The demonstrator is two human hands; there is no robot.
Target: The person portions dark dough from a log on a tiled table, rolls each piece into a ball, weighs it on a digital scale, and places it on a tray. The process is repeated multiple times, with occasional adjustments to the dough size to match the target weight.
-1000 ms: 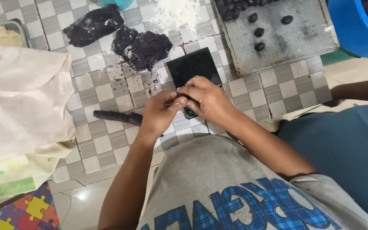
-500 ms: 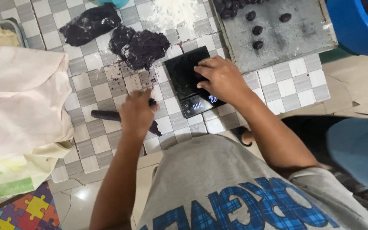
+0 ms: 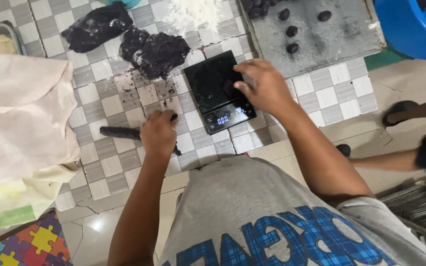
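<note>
The checkered tile counter (image 3: 114,106) carries dark dough lumps (image 3: 156,51); a black scale (image 3: 218,91); a grey tray (image 3: 341,29); spilled flour (image 3: 193,12).

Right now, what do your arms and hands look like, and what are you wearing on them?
Both forearms are bare to above the elbow, with no gloves, watch or bands that I can see. The left hand and right hand are bare too. The shirt is grey and short-sleeved, with blue plaid-patterned lettering across the chest.

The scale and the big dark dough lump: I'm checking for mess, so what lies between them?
In the head view, only checkered tabletop smeared with dark crumbs lies between the black scale and the dough lump.
</note>
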